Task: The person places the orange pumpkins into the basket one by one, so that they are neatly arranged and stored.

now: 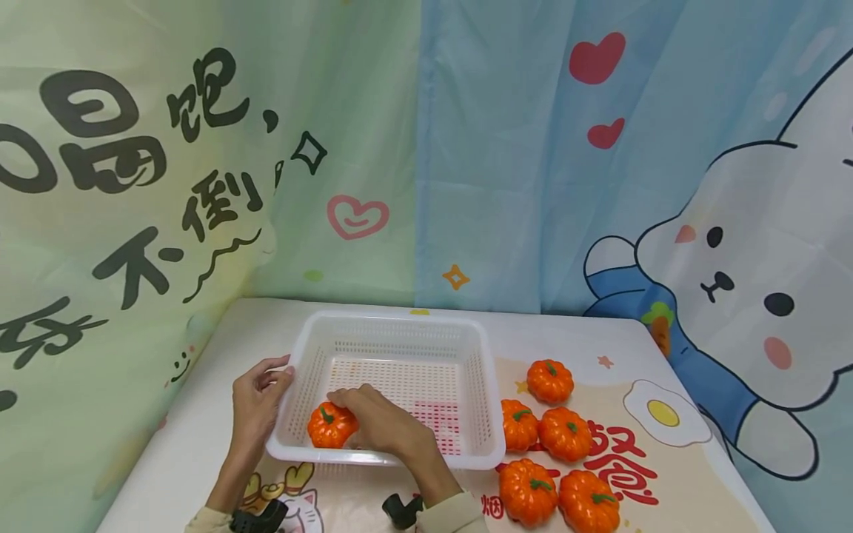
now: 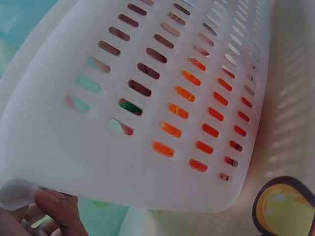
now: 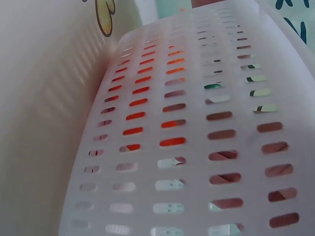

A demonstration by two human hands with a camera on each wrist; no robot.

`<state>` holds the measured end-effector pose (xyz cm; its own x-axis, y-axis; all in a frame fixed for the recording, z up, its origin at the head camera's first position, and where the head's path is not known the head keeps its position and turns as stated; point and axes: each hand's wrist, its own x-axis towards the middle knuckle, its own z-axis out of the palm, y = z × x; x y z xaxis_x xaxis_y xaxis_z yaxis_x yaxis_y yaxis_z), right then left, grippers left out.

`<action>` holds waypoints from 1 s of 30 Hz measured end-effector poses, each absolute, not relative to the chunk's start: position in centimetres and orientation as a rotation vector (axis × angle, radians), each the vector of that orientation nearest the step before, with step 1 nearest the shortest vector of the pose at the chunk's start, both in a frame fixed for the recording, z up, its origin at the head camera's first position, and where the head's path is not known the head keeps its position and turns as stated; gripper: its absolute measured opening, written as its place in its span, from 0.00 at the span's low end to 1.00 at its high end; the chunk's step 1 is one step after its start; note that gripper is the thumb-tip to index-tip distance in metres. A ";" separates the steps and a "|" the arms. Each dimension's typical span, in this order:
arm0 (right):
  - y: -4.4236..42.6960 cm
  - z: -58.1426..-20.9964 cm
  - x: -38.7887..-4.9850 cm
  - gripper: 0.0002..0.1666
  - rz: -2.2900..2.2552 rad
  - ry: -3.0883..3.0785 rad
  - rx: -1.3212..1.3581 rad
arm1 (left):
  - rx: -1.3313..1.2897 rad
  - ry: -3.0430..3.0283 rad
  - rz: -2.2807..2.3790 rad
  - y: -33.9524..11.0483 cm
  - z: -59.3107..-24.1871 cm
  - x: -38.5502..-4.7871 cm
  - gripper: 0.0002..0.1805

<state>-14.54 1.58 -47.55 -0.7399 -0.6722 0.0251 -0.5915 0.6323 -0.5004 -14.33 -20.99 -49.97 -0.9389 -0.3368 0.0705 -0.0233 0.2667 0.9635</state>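
A white slotted basket [image 1: 393,457] stands on the table. Inside its near left corner is an orange pumpkin [image 1: 328,428] with a green stem, and the right hand [image 1: 383,423] grips it from the right. At the basket's left rim the left hand [image 1: 261,400] holds the edge; in the left wrist view its thumb and fingers [image 2: 54,209] pinch the rim. Both wrist views look at the basket wall [image 2: 74,147], where orange shows through the slots. Through the wall [image 3: 197,147] in the right wrist view, parts of the right hand also show.
Several orange pumpkins [image 1: 565,434] sit on the table to the right of the basket. A printed mat [image 1: 673,474] with a fried egg and red characters lies under them. Behind the table [image 1: 260,326] hangs a curtain [image 1: 486,148] with a cartoon rabbit.
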 end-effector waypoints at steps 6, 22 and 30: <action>1.8 -47.2 -14.6 0.45 -0.734 2.696 -1.029 | 0.341 -2.286 -1.706 -21.1 -49.9 -14.3 0.18; 2.7 -46.2 -15.0 0.51 -0.878 2.712 -0.859 | 0.355 -2.297 -1.710 -21.1 -50.1 -14.5 0.18; 4.0 -45.8 -14.9 0.50 -0.894 2.734 -0.865 | 0.355 -2.293 -1.724 -21.1 -50.0 -14.3 0.19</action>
<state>-14.88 3.96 -45.77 -0.8255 -0.5626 0.0452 -0.4807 0.6587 -0.5789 -14.30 -21.06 -49.99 -0.9391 -0.3397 0.0530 -0.0435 0.2704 0.9618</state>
